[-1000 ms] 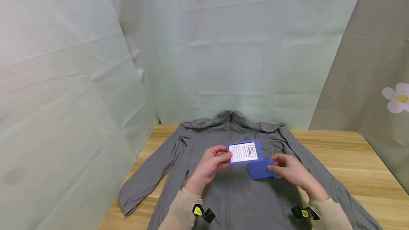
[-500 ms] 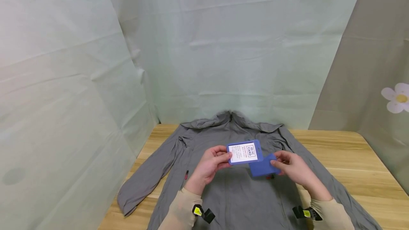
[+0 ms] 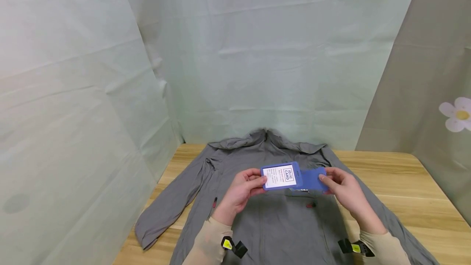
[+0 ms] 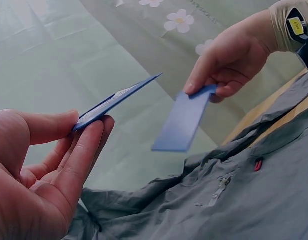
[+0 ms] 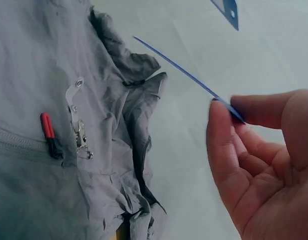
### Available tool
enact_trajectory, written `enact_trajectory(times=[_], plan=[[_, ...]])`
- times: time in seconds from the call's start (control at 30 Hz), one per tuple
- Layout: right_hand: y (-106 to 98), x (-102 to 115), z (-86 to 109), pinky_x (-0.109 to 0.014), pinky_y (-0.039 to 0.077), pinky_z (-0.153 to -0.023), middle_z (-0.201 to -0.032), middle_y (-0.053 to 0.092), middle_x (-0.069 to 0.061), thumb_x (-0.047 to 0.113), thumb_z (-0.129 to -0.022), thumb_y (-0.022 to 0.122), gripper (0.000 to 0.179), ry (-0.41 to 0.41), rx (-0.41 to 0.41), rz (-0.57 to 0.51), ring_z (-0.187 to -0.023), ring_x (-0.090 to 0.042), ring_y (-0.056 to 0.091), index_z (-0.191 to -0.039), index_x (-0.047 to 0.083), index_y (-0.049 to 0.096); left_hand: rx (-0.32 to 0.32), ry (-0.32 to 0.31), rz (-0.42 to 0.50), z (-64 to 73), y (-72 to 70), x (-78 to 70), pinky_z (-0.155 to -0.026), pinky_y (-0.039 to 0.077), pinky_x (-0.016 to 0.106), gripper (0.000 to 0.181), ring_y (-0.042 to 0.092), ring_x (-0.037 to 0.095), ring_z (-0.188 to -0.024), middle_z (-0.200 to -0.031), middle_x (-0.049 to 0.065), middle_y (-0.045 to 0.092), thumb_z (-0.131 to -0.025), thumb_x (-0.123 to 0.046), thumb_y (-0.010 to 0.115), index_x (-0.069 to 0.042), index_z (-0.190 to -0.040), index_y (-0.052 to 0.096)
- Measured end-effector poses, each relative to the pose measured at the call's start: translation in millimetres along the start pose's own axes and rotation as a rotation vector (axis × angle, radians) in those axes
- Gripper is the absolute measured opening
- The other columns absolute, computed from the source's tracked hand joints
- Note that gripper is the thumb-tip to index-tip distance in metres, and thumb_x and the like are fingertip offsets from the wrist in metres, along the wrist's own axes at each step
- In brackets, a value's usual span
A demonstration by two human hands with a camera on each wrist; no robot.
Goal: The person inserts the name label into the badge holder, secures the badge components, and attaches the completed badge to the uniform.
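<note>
My left hand (image 3: 241, 189) pinches a blue ID badge holder (image 3: 280, 176) by its left end, between thumb and fingers. Its white insert, printed "ID/IC CARD", faces up toward the head camera. A plain blue flat panel (image 3: 313, 178) is pinched by its right end in my right hand (image 3: 347, 193). From the head, the holder overlaps the panel's left part; the left wrist view shows the holder (image 4: 116, 104) and the panel (image 4: 184, 122) apart. Beneath both hands lies a grey jacket (image 3: 265, 224). A strap with a metal clip (image 5: 76, 107) rests on its chest.
The jacket spreads over a wooden table (image 3: 393, 179), collar toward the back, sleeves out to both sides. A red zipper pull (image 5: 47, 125) sits near the clip. Pale cloth walls (image 3: 265, 60) rise behind and at left; a flower-printed drape (image 3: 423, 81) hangs at right.
The right hand has moved the blue panel up and slightly right, so it now lines up beside the holder. The clip and a zipper pull came into sight below. The left hand stays still.
</note>
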State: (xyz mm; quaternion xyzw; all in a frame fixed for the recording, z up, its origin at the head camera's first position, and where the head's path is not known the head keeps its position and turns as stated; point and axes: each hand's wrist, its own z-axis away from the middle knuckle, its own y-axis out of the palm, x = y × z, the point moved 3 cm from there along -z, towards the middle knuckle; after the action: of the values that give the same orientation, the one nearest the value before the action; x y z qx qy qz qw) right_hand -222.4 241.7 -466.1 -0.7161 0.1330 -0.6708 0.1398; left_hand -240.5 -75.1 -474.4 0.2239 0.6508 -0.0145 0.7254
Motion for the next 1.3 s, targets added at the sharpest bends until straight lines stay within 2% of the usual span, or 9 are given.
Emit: enact_trajectory(times=[0.23, 0.33, 0.43, 0.57, 0.7, 0.8, 0.97, 1.03, 1.3], plan=[[-7.5, 3.1, 1.7, -0.026, 0.063, -0.079, -0.121, 0.066, -0.022, 0.027, -0.111, 0.063, 0.053, 0.027, -0.068, -0.086, -0.090, -0.006, 0.068, -0.146, -0.011, 0.050, 0.003, 0.008, 0.004, -0.1, -1.7, -0.4, -0.078, 0.064, 0.029, 0.026, 0.075, 0.015, -0.088, -0.099, 0.008, 0.074, -0.102, -0.002, 0.071, 0.011, -0.123, 0.064], [-11.0, 4.5, 1.5, -0.022, 0.062, -0.078, -0.116, 0.066, -0.014, 0.028, -0.111, 0.062, 0.055, 0.038, -0.108, -0.150, -0.088, -0.005, 0.067, -0.147, -0.011, 0.049, 0.000, 0.003, 0.006, -0.3, -1.6, -0.6, -0.078, 0.064, 0.029, 0.026, 0.075, 0.015, -0.088, -0.098, 0.008, 0.074, -0.102, -0.002, 0.071, 0.011, -0.123, 0.064], [-15.2, 6.6, 1.2, -0.021, 0.061, -0.077, -0.106, 0.065, -0.002, 0.025, -0.111, 0.063, 0.053, 0.044, -0.170, -0.262, -0.084, -0.005, 0.067, -0.146, -0.011, 0.048, -0.002, -0.001, 0.006, -1.2, -0.8, -0.9, -0.078, 0.064, 0.028, 0.025, 0.075, 0.015, -0.087, -0.098, 0.008, 0.074, -0.102, -0.002, 0.071, 0.010, -0.123, 0.064], [-19.1, 10.4, 2.2, -0.020, 0.061, -0.072, -0.095, 0.064, 0.003, 0.020, -0.108, 0.067, 0.035, 0.021, -0.248, -0.466, -0.077, -0.006, 0.065, -0.132, -0.003, 0.057, -0.003, 0.001, 0.002, -2.3, -0.7, -0.7, -0.078, 0.064, 0.028, 0.024, 0.075, 0.015, -0.087, -0.098, 0.008, 0.074, -0.102, -0.001, 0.071, 0.010, -0.122, 0.064], [-19.3, 16.6, 5.7, -0.021, 0.061, -0.069, -0.093, 0.065, 0.002, 0.015, -0.106, 0.069, 0.009, -0.014, -0.242, -0.588, -0.075, -0.007, 0.065, -0.115, 0.011, 0.069, -0.003, -0.006, -0.007, -2.2, -1.8, 0.0, -0.078, 0.064, 0.029, 0.026, 0.076, 0.015, -0.088, -0.099, 0.009, 0.075, -0.102, -0.002, 0.071, 0.011, -0.123, 0.064], [-17.8, 21.4, 7.5, -0.021, 0.061, -0.069, -0.094, 0.067, 0.001, 0.013, -0.106, 0.069, 0.008, -0.025, -0.202, -0.561, -0.077, -0.008, 0.066, -0.114, 0.013, 0.072, -0.003, -0.014, -0.010, -1.9, -2.4, 0.3, -0.079, 0.064, 0.029, 0.027, 0.076, 0.015, -0.088, -0.100, 0.009, 0.075, -0.102, -0.003, 0.071, 0.011, -0.124, 0.064], [-12.6, 26.6, 8.1, -0.022, 0.061, -0.070, -0.098, 0.068, 0.002, 0.013, -0.108, 0.066, 0.036, -0.029, -0.128, -0.415, -0.080, -0.009, 0.067, -0.133, -0.012, 0.058, -0.012, -0.015, -0.015, -1.1, -2.8, 0.6, -0.078, 0.064, 0.029, 0.026, 0.076, 0.015, -0.088, -0.099, 0.008, 0.075, -0.102, -0.003, 0.071, 0.011, -0.124, 0.064], [-11.1, 27.5, 8.3, -0.023, 0.061, -0.070, -0.100, 0.068, 0.002, 0.014, -0.109, 0.065, 0.045, -0.026, -0.105, -0.371, -0.080, -0.010, 0.066, -0.139, -0.017, 0.052, -0.013, -0.015, -0.016, -1.0, -2.6, 0.6, -0.078, 0.064, 0.029, 0.026, 0.076, 0.015, -0.088, -0.099, 0.008, 0.075, -0.102, -0.002, 0.071, 0.011, -0.124, 0.065], [-9.0, 25.7, 8.1, -0.024, 0.061, -0.071, -0.101, 0.067, 0.000, 0.015, -0.110, 0.064, 0.046, -0.008, -0.071, -0.289, -0.082, -0.012, 0.066, -0.141, -0.017, 0.052, -0.002, -0.014, -0.021, -2.1, -2.7, 0.3, -0.079, 0.064, 0.030, 0.027, 0.075, 0.015, -0.088, -0.100, 0.008, 0.074, -0.102, -0.003, 0.071, 0.011, -0.125, 0.064]])
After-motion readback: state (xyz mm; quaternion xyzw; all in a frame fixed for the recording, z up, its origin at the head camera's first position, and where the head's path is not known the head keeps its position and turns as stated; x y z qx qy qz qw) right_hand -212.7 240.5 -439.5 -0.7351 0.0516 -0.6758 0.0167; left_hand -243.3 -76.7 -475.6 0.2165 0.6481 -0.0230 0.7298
